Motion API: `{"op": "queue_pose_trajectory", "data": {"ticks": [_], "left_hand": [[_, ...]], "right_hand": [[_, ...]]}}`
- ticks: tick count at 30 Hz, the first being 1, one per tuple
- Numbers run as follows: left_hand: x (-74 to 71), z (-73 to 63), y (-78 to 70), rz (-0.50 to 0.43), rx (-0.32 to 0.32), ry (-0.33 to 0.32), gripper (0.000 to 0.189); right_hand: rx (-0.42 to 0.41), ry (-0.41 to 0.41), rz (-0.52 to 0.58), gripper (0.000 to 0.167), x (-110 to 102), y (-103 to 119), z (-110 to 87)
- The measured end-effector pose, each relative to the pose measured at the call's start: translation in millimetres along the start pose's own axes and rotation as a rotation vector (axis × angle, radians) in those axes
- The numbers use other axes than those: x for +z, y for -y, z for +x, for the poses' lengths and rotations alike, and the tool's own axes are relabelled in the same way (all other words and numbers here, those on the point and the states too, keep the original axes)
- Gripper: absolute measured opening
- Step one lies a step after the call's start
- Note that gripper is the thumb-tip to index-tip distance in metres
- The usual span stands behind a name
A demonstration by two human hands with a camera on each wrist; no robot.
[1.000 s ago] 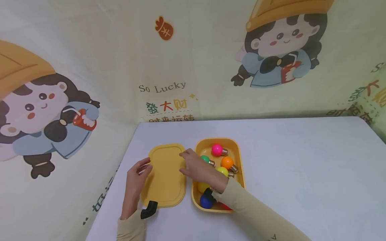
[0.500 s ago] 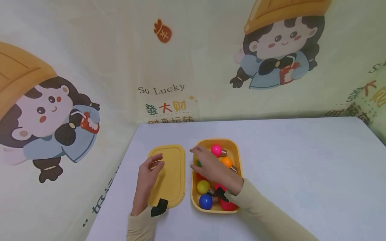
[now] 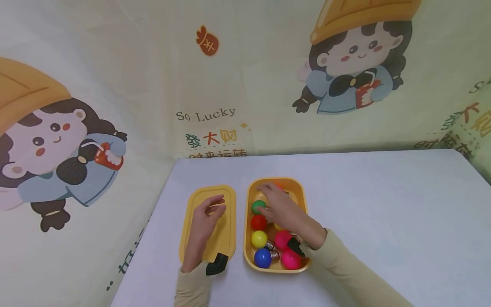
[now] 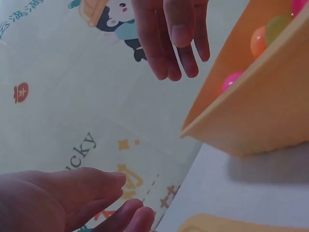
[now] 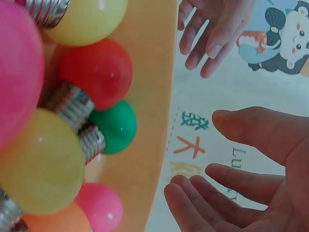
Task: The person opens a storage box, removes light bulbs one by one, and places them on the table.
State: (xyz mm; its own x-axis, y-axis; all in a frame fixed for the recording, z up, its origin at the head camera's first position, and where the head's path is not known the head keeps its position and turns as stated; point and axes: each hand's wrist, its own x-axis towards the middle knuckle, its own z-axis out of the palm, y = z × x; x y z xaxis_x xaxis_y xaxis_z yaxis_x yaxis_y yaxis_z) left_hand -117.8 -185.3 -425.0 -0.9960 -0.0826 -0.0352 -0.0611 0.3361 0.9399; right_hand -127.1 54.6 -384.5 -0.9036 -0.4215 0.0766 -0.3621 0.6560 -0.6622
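An open yellow box (image 3: 307,209) stands on the table and holds several coloured bulbs. Among them are a green bulb (image 3: 258,207), a red bulb (image 3: 258,222), a yellow bulb (image 3: 259,238), a blue bulb (image 3: 262,258) and two pink bulbs (image 3: 290,259). My right hand (image 3: 274,198) hovers over the box's far half with fingers spread, holding nothing. It covers the bulbs at that end. In the right wrist view the right hand's fingers (image 5: 241,164) are beside the green bulb (image 5: 116,126) and red bulb (image 5: 96,70). My left hand (image 3: 209,213) lies relaxed over the yellow lid (image 3: 226,238), left of the box.
The pale table (image 3: 383,213) stretches wide to the right of the box. A printed cartoon backdrop (image 3: 215,115) closes the far side and the left side. The table's left edge (image 3: 153,230) runs close to the lid.
My right hand has moved from the lid's right edge to over the box's far end. My left hand has slid right, from the lid's left edge onto the lid.
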Motion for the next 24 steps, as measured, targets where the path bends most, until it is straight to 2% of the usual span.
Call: {"op": "queue_pose_trajectory", "data": {"ticks": [6,14,24], "left_hand": [[16.0,0.8,-1.0,-0.041,0.010,0.052,0.036],[33.8,1.2,-3.9,-0.029,-0.042,0.117,0.039],[46.3,2.2,3.2,-0.042,-0.065,0.176,0.040]], "right_hand": [[-0.009,-0.014,-0.040,0.055,-8,-9,-4.6],[0.040,-0.003,-0.018,0.058,-14,-22,-7.9],[0.024,-0.016,-0.045,0.054,-16,-34,-2.8]]}}
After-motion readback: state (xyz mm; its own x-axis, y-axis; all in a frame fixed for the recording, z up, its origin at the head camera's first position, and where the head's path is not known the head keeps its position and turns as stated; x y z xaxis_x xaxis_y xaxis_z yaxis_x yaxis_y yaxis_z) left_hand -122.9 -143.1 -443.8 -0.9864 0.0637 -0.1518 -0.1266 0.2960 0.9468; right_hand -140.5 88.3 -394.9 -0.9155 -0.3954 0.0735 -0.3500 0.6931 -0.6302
